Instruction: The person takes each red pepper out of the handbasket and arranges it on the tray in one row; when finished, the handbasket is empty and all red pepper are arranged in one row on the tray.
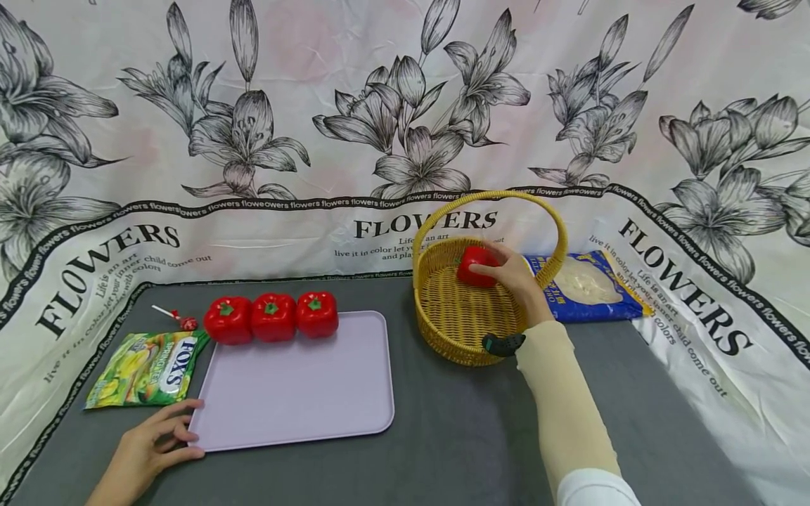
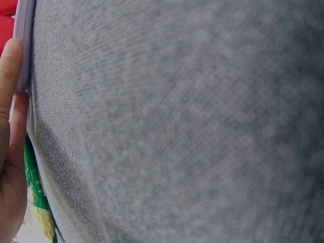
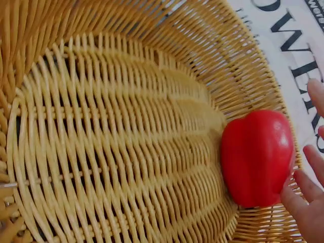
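My left hand (image 1: 152, 446) rests at the near left corner of a pale lilac tray (image 1: 294, 400), its fingertips touching the rim. In the left wrist view, fingers (image 2: 9, 76) lie against the tray's side. Three red bell peppers, the left one (image 1: 228, 320), the middle one (image 1: 273, 318) and the right one (image 1: 318, 314), stand in a row along the tray's far edge. Inside a yellow wicker basket (image 1: 436, 323), another red bell pepper (image 3: 258, 158) sits against the wall. My right hand (image 1: 509, 270) reaches in over it, fingers spread and touching its side.
Left of the tray lie a green FOX'S candy bag (image 1: 148, 369) and a wrapped lollipop (image 1: 188, 322). A blue and yellow packet (image 1: 585, 288) is right of the basket, whose tall handle (image 1: 490, 197) arches overhead. Flower-printed cloth (image 1: 392, 239) hangs behind the grey table (image 1: 443, 450).
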### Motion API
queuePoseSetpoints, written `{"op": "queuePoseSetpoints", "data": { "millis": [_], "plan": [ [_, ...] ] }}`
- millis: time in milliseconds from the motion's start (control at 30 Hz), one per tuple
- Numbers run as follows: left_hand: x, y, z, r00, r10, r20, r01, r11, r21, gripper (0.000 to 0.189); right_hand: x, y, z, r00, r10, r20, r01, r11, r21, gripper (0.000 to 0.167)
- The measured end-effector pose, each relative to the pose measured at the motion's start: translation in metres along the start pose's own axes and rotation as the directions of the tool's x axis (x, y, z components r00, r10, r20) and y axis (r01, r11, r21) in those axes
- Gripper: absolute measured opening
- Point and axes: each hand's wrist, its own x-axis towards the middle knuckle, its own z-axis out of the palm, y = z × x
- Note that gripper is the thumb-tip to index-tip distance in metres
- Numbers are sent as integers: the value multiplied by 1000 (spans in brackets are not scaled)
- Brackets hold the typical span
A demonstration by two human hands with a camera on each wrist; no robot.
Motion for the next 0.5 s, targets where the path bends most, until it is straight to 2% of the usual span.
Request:
{"op": "queuePoseSetpoints", "data": {
  "millis": [167, 333, 433, 500],
  "plan": [
    [1, -1, 1, 995, 86, -44, -85, 996, 21, 45, 9, 1, 2, 998, 42, -51, -45, 998, -52, 73],
    [-1, -1, 0, 999, 35, -17, -36, 999, -37, 41, 16, 3, 5, 991, 75, -112, -97, 973, -209, 74],
    [-1, -2, -1, 1000, -1, -4, 1, 999, -51, 39, 20, 1, 7, 992, 73, -107, -107, 928, -356, 74],
    [-1, -3, -1, 1000, -9, -4, 9, 999, -48, 38, 23, -2, 9, 993, 64, -101, -101, 902, -419, 73]
  ]
}}
